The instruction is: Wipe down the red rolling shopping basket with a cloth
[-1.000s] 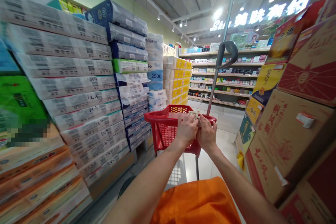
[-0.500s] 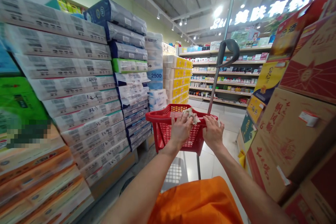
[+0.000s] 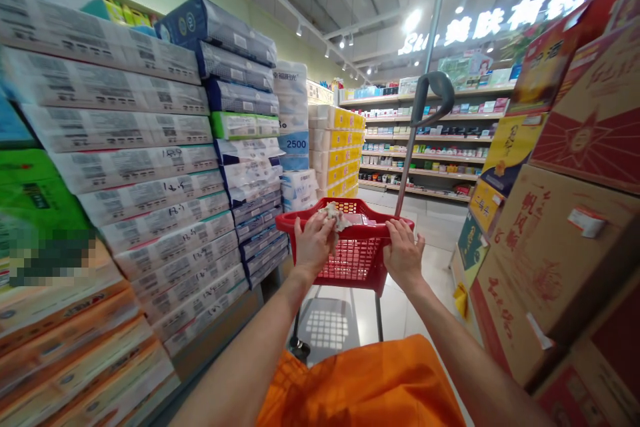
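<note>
Left hand (image 3: pixel 314 240): closed round a crumpled whitish rag (image 3: pixel 334 216), pressed on the near-left rim of the red plastic mesh shopping basket (image 3: pixel 350 257). Right hand (image 3: pixel 403 253): curled over the near-right rim of the same basket, fingers bent, nothing else held. Basket raised on a thin metal stand, in the aisle straight ahead, with a grey curved handle on a metal pole (image 3: pixel 429 97) rising behind it.

Readable writing: "2500" on a blue-and-white wrapped paper pack (image 3: pixel 295 144); handwritten "14.5" on the stacked white tissue packs (image 3: pixel 150 180) to the left; lit white sign (image 3: pixel 495 20) above the far shelves starting "Skin", then Chinese characters; red Chinese print on the brown cardboard cartons (image 3: pixel 555 247) to the right.

Compared with 0.5 s before: left hand and rag shifted leftward along the rim, hands now well apart; right hand unmoved.
</note>
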Demonstrator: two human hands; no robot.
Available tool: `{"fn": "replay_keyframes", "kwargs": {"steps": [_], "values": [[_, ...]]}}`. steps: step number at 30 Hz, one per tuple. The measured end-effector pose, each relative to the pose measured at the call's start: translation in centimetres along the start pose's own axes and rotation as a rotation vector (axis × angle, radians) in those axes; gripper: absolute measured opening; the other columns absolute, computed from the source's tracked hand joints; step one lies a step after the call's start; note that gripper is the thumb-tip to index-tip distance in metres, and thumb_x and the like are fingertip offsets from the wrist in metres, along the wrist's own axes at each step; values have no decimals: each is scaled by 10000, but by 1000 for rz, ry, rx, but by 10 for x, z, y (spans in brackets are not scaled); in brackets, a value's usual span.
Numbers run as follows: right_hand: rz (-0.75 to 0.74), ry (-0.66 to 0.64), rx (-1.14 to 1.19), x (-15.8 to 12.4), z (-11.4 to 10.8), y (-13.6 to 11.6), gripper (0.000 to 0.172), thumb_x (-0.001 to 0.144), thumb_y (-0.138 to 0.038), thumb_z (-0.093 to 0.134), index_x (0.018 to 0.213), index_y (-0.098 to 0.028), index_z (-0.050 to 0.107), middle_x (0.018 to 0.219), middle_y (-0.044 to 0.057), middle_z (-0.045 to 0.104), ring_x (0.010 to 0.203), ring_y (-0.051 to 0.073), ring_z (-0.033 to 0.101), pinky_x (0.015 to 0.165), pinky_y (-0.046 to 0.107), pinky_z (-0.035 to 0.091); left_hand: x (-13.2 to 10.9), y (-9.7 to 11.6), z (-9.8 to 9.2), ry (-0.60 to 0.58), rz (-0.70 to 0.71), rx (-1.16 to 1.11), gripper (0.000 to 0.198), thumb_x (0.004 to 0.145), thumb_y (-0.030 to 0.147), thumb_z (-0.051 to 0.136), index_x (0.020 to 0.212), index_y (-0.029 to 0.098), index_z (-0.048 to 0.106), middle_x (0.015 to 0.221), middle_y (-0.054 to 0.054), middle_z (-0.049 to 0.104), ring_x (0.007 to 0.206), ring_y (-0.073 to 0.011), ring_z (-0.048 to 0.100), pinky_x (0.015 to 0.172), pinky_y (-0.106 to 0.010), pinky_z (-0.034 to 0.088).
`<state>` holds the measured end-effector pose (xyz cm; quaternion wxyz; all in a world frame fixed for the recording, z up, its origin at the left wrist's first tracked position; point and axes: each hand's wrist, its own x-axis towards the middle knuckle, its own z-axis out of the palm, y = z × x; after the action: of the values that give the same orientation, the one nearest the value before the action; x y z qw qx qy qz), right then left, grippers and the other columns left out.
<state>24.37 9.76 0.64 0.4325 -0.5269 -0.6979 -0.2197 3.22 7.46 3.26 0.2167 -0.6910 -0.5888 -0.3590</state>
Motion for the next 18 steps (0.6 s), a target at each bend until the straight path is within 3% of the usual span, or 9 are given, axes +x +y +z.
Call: {"fn": "replay_keyframes", "kwargs": {"steps": [5, 7, 11, 13, 15, 18], "values": [[8, 16, -13, -1, 2, -1, 472, 719, -116, 379, 1178, -151, 482, 1235, 105, 510, 1190, 234, 379, 969, 451, 194, -2, -43, -10, 112, -299, 62, 310, 845, 248, 376, 1091, 266, 564, 1270, -55, 496, 1144, -227, 444, 1023, -531, 176], [16, 28, -15, -2, 4, -3, 467, 720, -117, 381, 1175, -146, 484, 1235, 106, 510, 1193, 233, 379, 968, 448, 199, -1, -39, -10, 108, -287, 56, 306, 846, 254, 375, 1083, 263, 567, 1260, -54, 505, 1144, -221, 444, 1026, -523, 175], [5, 9, -24, -2, 3, -3, 469, 725, -120, 377, 1182, -150, 479, 1243, 99, 507, 1193, 229, 379, 969, 448, 197, 3, -8, -1, 25, -91, 0, 308, 855, 278, 379, 1118, 298, 537, 1280, -25, 491, 1189, -200, 403, 1046, -496, 154], [-2, -5, -28, -1, 1, -1, 471, 726, -118, 372, 1183, -154, 479, 1245, 98, 506, 1189, 228, 382, 969, 449, 191, 2, -5, 0, 3, -57, -9, 311, 860, 281, 374, 1129, 308, 527, 1293, -19, 477, 1196, -201, 396, 1050, -490, 153], [-4, -8, -29, -1, 0, -1, 475, 724, -116, 373, 1185, -155, 480, 1244, 99, 506, 1187, 229, 382, 970, 449, 188, 0, -17, -2, 26, -119, 12, 318, 863, 268, 358, 1129, 297, 531, 1291, -25, 476, 1183, -214, 408, 1047, -487, 165], [7, 5, -32, -2, 2, -2, 489, 717, -113, 385, 1196, -155, 473, 1245, 96, 503, 1193, 228, 372, 972, 442, 196, -2, -38, -8, 108, -317, 65, 330, 867, 268, 341, 1124, 239, 547, 1289, -68, 467, 1160, -248, 421, 1021, -492, 214]]}}
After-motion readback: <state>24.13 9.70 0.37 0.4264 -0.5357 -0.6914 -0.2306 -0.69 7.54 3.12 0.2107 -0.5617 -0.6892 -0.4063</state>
